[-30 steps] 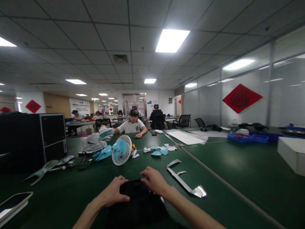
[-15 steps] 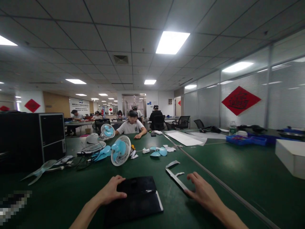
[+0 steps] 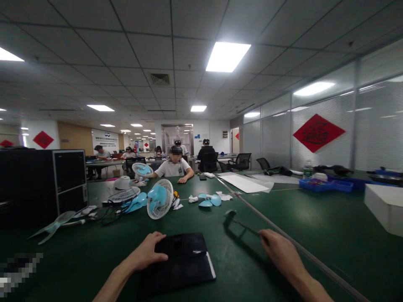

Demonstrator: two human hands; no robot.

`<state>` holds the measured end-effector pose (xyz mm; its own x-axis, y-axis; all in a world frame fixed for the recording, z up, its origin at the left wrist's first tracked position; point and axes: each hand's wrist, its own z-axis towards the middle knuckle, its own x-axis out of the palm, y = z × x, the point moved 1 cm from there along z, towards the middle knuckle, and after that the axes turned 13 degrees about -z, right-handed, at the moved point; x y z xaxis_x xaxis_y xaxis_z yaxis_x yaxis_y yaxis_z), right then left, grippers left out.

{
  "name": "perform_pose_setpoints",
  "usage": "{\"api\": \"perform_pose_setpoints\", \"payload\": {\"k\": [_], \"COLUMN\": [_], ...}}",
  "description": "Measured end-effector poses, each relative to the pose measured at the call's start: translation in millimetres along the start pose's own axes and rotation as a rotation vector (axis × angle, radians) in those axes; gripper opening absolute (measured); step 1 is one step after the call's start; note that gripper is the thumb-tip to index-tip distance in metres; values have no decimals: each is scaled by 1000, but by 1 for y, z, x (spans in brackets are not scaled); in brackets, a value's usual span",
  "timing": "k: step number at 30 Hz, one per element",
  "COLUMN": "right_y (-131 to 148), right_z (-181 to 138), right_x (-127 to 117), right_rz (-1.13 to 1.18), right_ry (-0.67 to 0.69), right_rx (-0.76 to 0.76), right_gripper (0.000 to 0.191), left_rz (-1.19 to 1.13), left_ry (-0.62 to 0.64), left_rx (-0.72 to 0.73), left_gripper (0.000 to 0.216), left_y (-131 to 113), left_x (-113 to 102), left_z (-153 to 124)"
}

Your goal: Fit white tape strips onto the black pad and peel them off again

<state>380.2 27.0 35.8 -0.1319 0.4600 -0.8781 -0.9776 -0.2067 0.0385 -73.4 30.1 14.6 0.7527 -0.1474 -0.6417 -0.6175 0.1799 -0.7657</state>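
Observation:
My left hand (image 3: 147, 253) lies over the left edge of a flat black case (image 3: 179, 268), its thumb and fingers pressed to the top. The case rests flat on the table; a crease or seam runs across it, and a white edge shows on its right. To the right, my right hand (image 3: 278, 251) is closed on the near end of a thin strip (image 3: 247, 227). This strip slants up and away from the hand, a short curled piece at its far end. It is raised off the green table (image 3: 233, 268), with its shadow below.
Small fans (image 3: 160, 199) with blue blades stand ahead on the left, beside loose blades (image 3: 209, 200) and cables. A black computer tower (image 3: 69, 180) is at far left, a white box (image 3: 385, 205) at right. A person (image 3: 173, 167) sits opposite. A metal strip (image 3: 267, 218) crosses the table.
My right hand has closed on the strip, lifted it off the table and moved slightly right; the strip has turned from pale to dark. My left hand and the black case stay put.

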Motion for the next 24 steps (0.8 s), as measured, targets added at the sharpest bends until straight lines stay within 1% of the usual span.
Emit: {"api": "perform_pose_setpoints", "payload": {"k": [3, 4, 6, 8, 10, 11, 12, 14, 16, 17, 18, 20, 22, 24], "right_y": [-10, -10, 0, 18, 41, 53, 65, 87, 106, 115, 123, 136, 146, 152], "right_z": [6, 8, 13, 17, 21, 23, 25, 30, 35, 38, 40, 44, 47, 48], "right_x": [-5, -8, -15, -24, -33, -37, -39, -40, -36, -33, -29, -22, -15, -10], "right_rz": [146, 223, 394, 560, 716, 794, 870, 1011, 1117, 1151, 1172, 1190, 1193, 1196], "right_ry": [-243, -293, -324, -287, -206, -157, -103, 11, 124, 182, 237, 326, 388, 424], "right_rx": [137, 165, 181, 155, 102, 70, 36, -24, -68, -91, -113, -148, -154, -124], "right_gripper": [31, 33, 37, 38, 38, 37, 36, 33, 31, 30, 28, 26, 24, 23], "left_rz": [-4, -10, -34, -79, -141, -175, -209, -275, -323, -345, -369, -385, -308, -215], "left_ry": [-6, -19, -98, -273, -498, -572, -626, -675, -671, -645, -597, -455, -305, -208], "left_rx": [17, 21, 50, 110, 191, 242, 281, 296, 264, 241, 213, 143, 71, 22], "left_gripper": [87, 87, 83, 73, 63, 61, 61, 63, 68, 70, 71, 70, 66, 62], "left_y": [2, 2, -2, -9, -18, -24, -29, -38, -45, -48, -50, -55, -57, -58], "left_x": [0, 0, -4, -13, -25, -31, -37, -46, -52, -54, -54, -53, -52, -50], "left_z": [0, 1, 1, 1, -1, -3, -6, -13, -21, -25, -29, -34, -38, -40]}}
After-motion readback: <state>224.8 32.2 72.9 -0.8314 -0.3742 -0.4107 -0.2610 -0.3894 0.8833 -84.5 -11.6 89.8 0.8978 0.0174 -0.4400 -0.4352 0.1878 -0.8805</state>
